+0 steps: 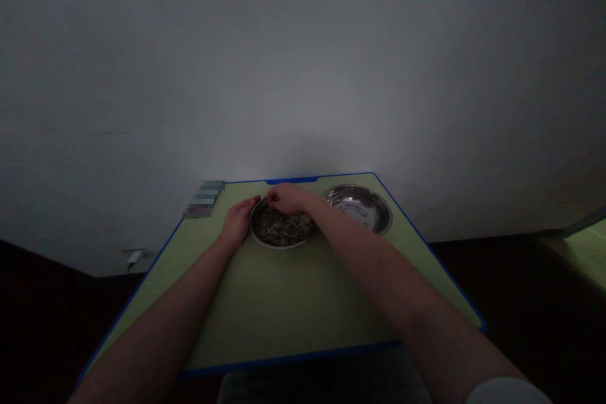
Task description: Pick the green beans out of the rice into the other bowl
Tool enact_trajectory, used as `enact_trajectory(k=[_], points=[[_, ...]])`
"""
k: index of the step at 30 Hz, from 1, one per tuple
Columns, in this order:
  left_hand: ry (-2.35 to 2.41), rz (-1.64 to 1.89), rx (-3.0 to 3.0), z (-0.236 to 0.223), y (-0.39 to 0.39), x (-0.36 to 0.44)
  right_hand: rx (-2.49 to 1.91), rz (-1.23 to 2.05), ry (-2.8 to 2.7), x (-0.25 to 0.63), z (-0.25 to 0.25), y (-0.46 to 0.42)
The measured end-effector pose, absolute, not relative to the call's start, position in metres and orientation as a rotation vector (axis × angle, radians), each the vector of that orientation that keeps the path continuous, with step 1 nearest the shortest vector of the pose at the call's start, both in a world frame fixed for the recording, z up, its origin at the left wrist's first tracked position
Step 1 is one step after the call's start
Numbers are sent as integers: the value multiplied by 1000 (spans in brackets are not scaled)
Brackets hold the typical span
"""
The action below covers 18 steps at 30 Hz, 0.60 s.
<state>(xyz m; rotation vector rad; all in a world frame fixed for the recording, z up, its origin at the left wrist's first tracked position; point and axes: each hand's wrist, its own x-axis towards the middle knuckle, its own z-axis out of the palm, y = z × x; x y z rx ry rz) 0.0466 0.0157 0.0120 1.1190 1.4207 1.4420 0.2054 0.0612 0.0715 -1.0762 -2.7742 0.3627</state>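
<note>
A round metal bowl (279, 245) on the table holds many small dark and pale bits that look like mixed seeds or grains (284, 227). My left hand (238, 221) cups the bowl's left side, with its fingers along the rim. Over the far part of the same bowl is my right hand (286, 197), its fingertips pinched together; whatever is between them is too small to make out. A second, wider steel bowl (384, 218) stands to the right, partly behind my right forearm. A few small dark bits lie in it.
The pale green table (274, 309) has a blue edge and stands against a grey wall (303, 76). At its far left corner lies a blurred-out flat item (204, 199). A plug (135, 257) sits in the wall at left. Another surface (587, 246) shows at far right.
</note>
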Motion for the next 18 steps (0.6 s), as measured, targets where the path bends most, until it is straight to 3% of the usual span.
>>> enact_trajectory(k=[13,18], points=[[1358,1386,1153,6,18,44,-840,891,-2546,240,79,60],[1390,1373,1213,6,17,44,-892,927,-2384,273,87,43]])
